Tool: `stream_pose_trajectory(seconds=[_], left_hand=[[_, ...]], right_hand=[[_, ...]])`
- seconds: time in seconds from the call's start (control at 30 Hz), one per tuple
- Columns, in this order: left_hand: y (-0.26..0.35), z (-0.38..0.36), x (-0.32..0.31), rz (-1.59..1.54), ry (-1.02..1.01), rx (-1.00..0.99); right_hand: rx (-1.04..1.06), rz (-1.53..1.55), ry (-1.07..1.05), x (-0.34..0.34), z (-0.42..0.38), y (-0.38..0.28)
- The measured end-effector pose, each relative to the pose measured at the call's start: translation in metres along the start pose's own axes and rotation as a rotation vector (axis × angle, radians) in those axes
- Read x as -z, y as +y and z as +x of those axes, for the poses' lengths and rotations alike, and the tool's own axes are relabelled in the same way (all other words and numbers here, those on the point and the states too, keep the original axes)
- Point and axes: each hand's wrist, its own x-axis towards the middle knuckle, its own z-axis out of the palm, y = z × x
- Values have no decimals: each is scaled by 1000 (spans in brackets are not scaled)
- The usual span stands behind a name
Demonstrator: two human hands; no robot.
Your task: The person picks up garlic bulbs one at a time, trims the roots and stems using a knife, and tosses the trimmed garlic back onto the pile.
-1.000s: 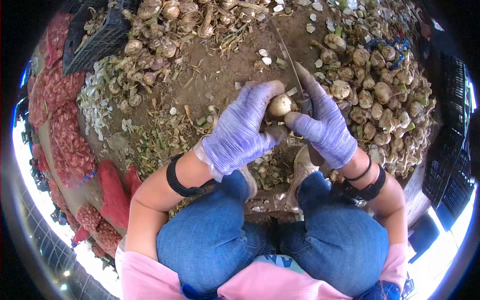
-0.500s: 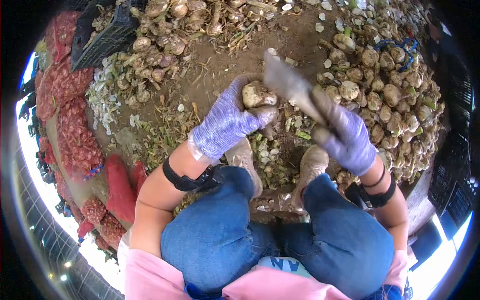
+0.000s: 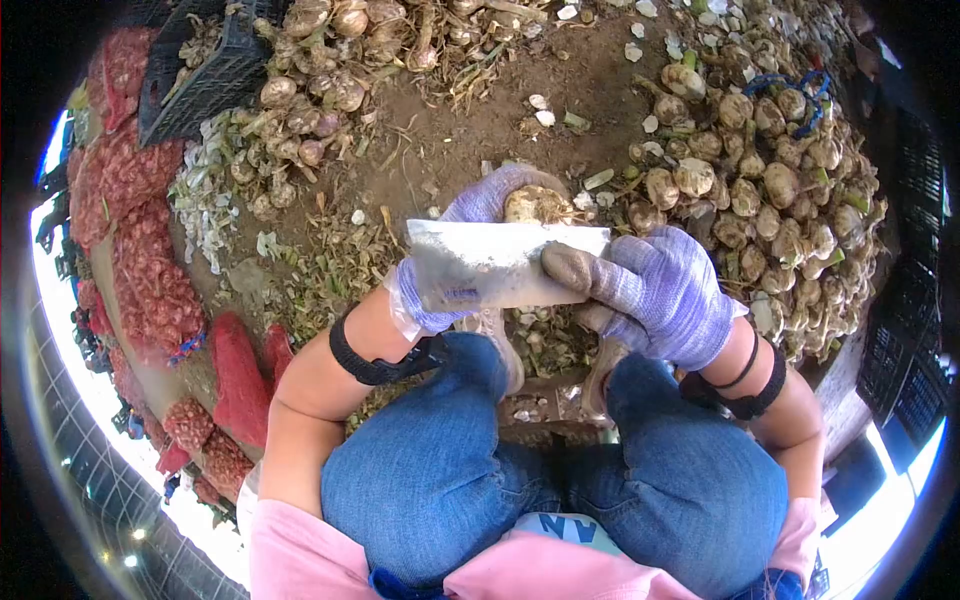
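Observation:
My left hand (image 3: 482, 194), in a purple knitted glove with soiled fingers, is closed round a garlic bulb (image 3: 537, 206). The bulb's pale, rooty end shows at the top. In my right hand (image 3: 672, 298), gloved the same way, is a knife with a broad rectangular blade (image 3: 480, 262). That blade lies level, just below the bulb in the view, and hides most of my left palm and fingers. Whether its edge touches the bulb cannot be made out. The knife's handle is covered by my right fingers.
A large heap of garlic bulbs (image 3: 770, 190) lies at right, with a blue cord (image 3: 815, 100) on it. More bulbs (image 3: 345, 90) sit at upper left beside a black crate (image 3: 210, 80). Red mesh sacks (image 3: 155, 270) line the left. Trimmings (image 3: 340, 265) litter the soil.
The knife has swung down and left, from raised above my right hand to level across my left hand. The bulb has shifted slightly right and down, still in my left hand.

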Motion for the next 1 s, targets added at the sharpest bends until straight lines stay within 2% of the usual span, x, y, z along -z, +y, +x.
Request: stream_pose_trajectory(seconds=[0.03, 0.07, 0.13, 0.2, 0.27, 0.3, 0.37, 0.43, 0.53, 0.63, 0.7, 0.73, 0.9, 0.93, 1.0], left_hand=[[-2, 0, 0, -11, 19, 30], [-2, -2, -2, 149, 78, 54], [0, -7, -7, 399, 130, 25], [4, -11, -11, 571, 112, -83], [-3, -15, -3, 363, 127, -45], [-4, -19, -4, 420, 157, -46], [6, -22, -14, 533, 219, -43], [11, -30, -10, 764, 141, -105], [5, -23, 4, 810, 145, -100], [4, -17, 13, 866, -34, -246], [7, -14, 21, 882, -190, -322], [6, -11, 24, 871, -255, -377], [3, -5, 21, 1004, -443, -607], [2, -5, 19, 994, -492, -559], [7, -4, 15, 1056, -515, -584]], right_hand=[[-1, 17, -2, -1, -1, 1], [-3, 35, -3, -2, -2, 1], [-8, 77, -19, -2, -3, 0], [-18, 121, -52, -1, -6, -3], [3, 78, -9, -4, -9, 1], [14, 58, 15, -7, -11, 4], [-182, 98, 64, -15, -28, 23], [-411, 81, 97, -20, -46, 45], [-524, 124, 17, -18, -57, 43], [-411, 421, 152, -22, -51, 37], [-534, 710, -53, 1, -43, 25], [-507, 753, -97, 5, -41, 23], [-542, 968, -171, 18, -27, 7], [-557, 1013, -171, 19, -24, 4], [-542, 1085, -144, 19, -18, 1]])
